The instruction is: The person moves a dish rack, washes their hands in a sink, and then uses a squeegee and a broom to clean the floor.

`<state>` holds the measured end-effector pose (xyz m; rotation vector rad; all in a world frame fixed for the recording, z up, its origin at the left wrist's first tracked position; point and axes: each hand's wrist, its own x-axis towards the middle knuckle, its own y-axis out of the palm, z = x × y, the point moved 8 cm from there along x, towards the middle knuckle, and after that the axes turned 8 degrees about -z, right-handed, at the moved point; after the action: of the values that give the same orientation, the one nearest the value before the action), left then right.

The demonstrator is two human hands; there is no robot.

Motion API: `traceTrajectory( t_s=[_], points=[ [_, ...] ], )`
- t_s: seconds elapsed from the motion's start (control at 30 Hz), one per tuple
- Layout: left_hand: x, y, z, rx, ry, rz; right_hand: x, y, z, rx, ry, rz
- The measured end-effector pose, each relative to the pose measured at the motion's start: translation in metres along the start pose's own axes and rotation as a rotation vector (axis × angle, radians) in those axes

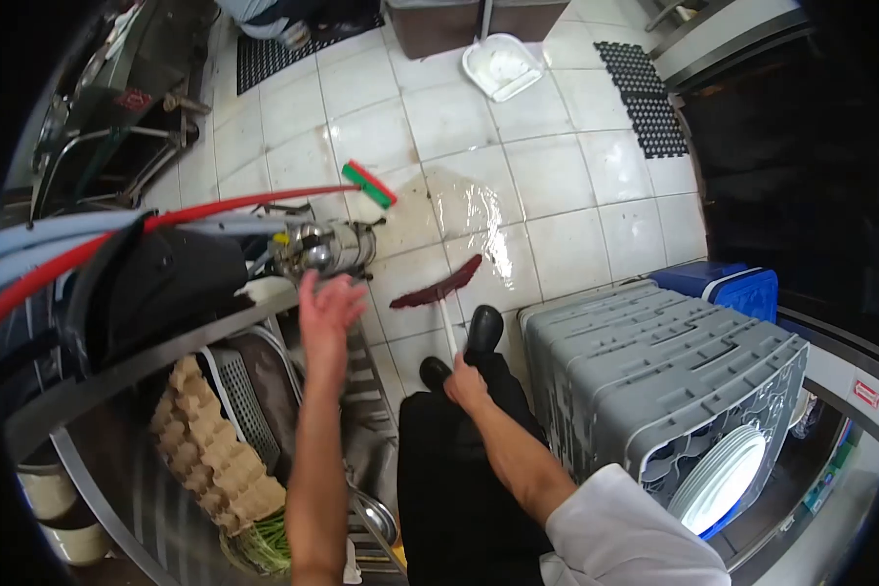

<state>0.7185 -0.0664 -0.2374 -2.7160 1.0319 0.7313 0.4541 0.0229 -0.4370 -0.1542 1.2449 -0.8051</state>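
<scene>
Beyond right hand (467, 385), broom head (440, 287)

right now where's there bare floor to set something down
Bare tiles lie between the white tray and the wet patch, and right of that patch toward the rightmost mat and grey rack. Crowded: the left side, with egg carton, basket and greens, and around the dark red tool head.

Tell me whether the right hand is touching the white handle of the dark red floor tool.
Touching. The head view shows the right hand closed around the white handle, below the dark red tool head.
</scene>
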Motion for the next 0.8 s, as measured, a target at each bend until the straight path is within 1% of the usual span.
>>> traceTrajectory(
  t_s=[0.03,0.1,0.13,0.17,0.2,0.27,0.3,0.33,0.37,0.4,0.47,0.5,0.53,0.6,0.63,0.67,0.7,0.73,0.77,0.8],
  points=[
    [0.022,0.001,-0.011,-0.021,0.001,-0.056,-0.007,-0.007,-0.013,-0.060,-0.048,-0.029],
    [0.069,-0.012,-0.036,-0.232,0.041,-0.131,-0.016,-0.008,-0.062,0.204,0.060,0.068],
    [0.091,-0.022,-0.045,-0.331,0.000,-0.182,-0.021,-0.026,-0.060,0.201,0.060,0.064],
    [0.108,-0.029,-0.056,-0.386,-0.004,-0.207,-0.040,-0.038,-0.064,0.414,0.244,0.173],
    [0.142,-0.044,-0.046,-0.475,-0.073,-0.122,-0.057,-0.051,-0.064,0.630,0.425,0.274],
    [0.139,-0.024,-0.059,-0.310,-0.056,-0.301,-0.059,-0.093,-0.060,0.607,0.471,0.250],
    [0.148,-0.020,-0.057,-0.304,-0.062,-0.295,-0.057,-0.104,-0.062,0.576,0.518,0.240],
    [0.160,-0.020,-0.049,-0.317,-0.127,-0.282,-0.049,-0.115,-0.071,0.577,0.578,0.097],
    [0.174,-0.021,-0.039,-0.327,-0.195,-0.269,-0.032,-0.118,-0.074,0.525,0.577,0.143],
    [0.186,-0.025,-0.034,-0.316,-0.206,-0.267,-0.005,-0.111,-0.085,0.473,0.579,0.194],
    [0.214,-0.043,-0.035,-0.358,-0.117,-0.545,0.065,-0.098,-0.089,0.500,0.556,0.184],
    [0.209,-0.042,-0.043,-0.367,-0.157,-0.701,0.104,-0.091,-0.079,0.962,0.383,0.178],
    [0.212,-0.049,-0.049,-0.358,-0.165,-0.725,0.125,-0.115,-0.037,0.532,0.382,0.215],
    [0.227,-0.060,-0.064,-0.451,-0.163,-0.765,0.171,-0.119,0.013,0.391,0.344,0.307],
    [0.234,-0.056,-0.072,-0.453,-0.160,-0.775,0.180,-0.126,0.037,0.429,0.398,0.284],
    [0.235,-0.051,-0.074,-0.497,-0.166,-0.876,0.184,-0.134,0.055,0.463,0.451,0.256],
    [0.235,-0.044,-0.077,-0.537,-0.174,-0.973,0.185,-0.139,0.060,0.382,0.385,0.260],
    [0.235,-0.042,-0.077,-0.575,-0.190,-1.065,0.183,-0.147,0.064,0.176,0.025,0.314],
    [0.259,-0.052,-0.065,-0.583,-0.187,-0.992,0.163,-0.162,0.042,0.241,0.082,0.268],
    [0.266,-0.052,-0.064,-0.599,-0.193,-0.987,0.142,-0.178,0.019,0.310,0.137,0.219]
  ],
)
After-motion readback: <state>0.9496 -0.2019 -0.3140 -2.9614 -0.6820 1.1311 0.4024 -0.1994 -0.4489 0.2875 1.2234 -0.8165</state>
